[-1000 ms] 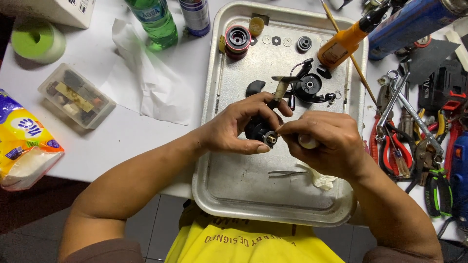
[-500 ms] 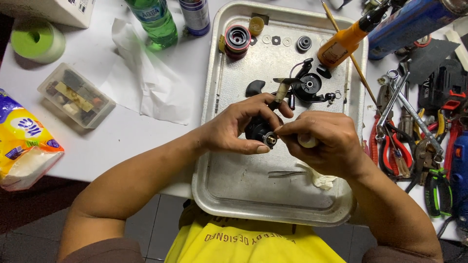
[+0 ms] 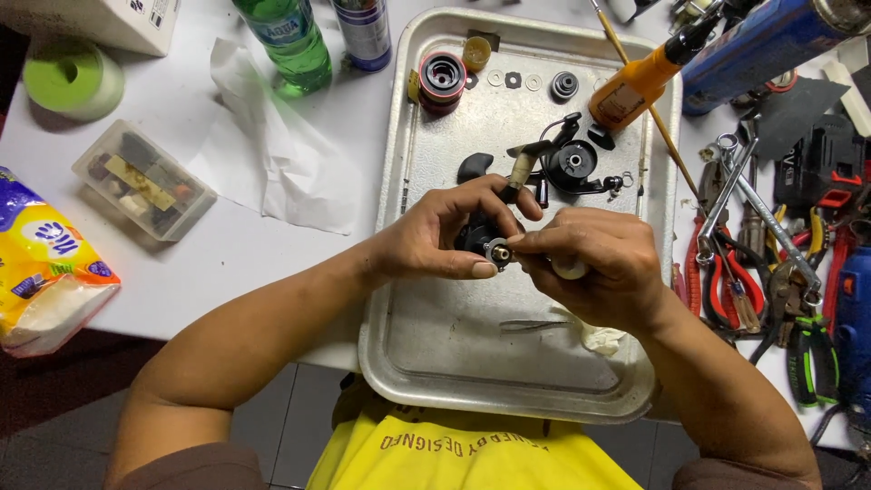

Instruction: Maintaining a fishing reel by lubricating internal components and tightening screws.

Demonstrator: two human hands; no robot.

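Over a metal tray, my left hand grips a black fishing reel body between thumb and fingers. My right hand pinches a small round metal part at the side of the reel body; a white object is tucked in the same hand. Both hands meet at the middle of the tray. Most of the reel body is hidden by my fingers.
In the tray lie a black rotor with bail arm, a red spool, washers, tweezers and a white cloth. An orange bottle leans on the rim. Pliers and wrenches crowd the right; a green bottle, tissue and plastic box sit left.
Both hands stay in place on the reel body; only slight finger movement at the small metal part.
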